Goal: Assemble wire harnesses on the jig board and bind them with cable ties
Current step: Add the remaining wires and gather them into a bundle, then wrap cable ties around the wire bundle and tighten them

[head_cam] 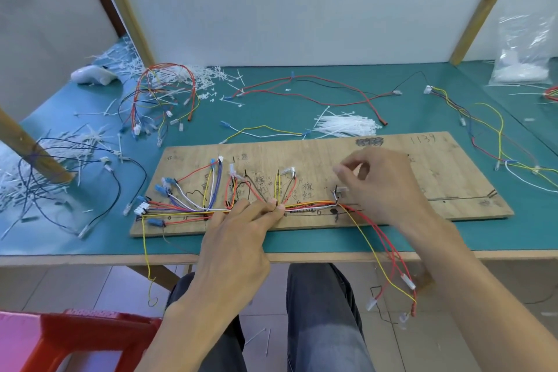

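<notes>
as the fingertips point(276, 209) of the left hand point(238, 239) pinch the wire bundle point(308, 206) against the jig board point(437, 166), the right hand point(383, 184) hovers just beside it over the board, thumb and forefinger point(340, 172) curled tip to tip; whether they hold anything cannot be told. the bundle of red, orange, yellow and white wires runs along the board's near edge, from a white connector point(142, 208) at the left end to a small fitting point(339, 190) just below the right hand's fingers. branches fan up from the bundle toward blue and white plugs on the pencil-marked wood. past the fitting, red and yellow tails point(389, 257) drop off the front edge and hang below the table point(287, 106), and one yellow wire point(147, 254) dangles off the board's left corner. the board lies flat on the green tabletop, near its front edge. behind it, apart from the board, lies a sheaf of white cable ties point(344, 125), with loose red and black leads point(302, 85) farther back. a coiled harness point(160, 94) sits at rear left among cut tie ends point(208, 82); more trimmings point(18, 187) heap at far left. a clear plastic bag point(525, 57) stands at far right. below the table edge are the person's dark trousers point(320, 311) and a red stool point(75, 338).
</notes>
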